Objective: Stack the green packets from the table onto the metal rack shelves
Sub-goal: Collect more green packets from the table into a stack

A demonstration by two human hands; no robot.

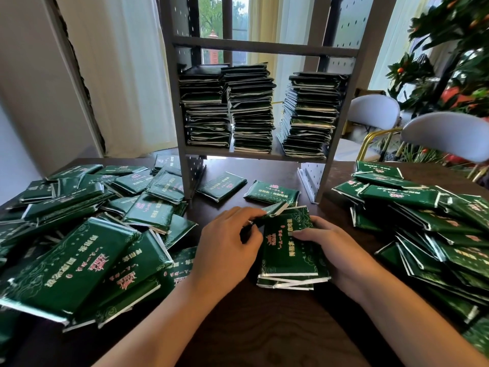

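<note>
Two hands work one small stack of green packets (288,247) on the dark surface (264,327). Left hand (227,247) pinches the stack's far-left corner; right hand (330,242) curls over its right edge — both grips closed on it. Loose packets (79,247) lie heaped either side. Beyond the grips, the metal rack (254,152) holds three tall stacks.

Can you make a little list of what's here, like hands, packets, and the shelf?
left hand: fingers curled on a packet edge beside the small stack
right hand: grips the small stack on the table
loose packets: left heap, right heap
metal rack: three packet stacks on the lower shelf
upper shelf: nothing visible on it
behind: white chairs, plant
</note>
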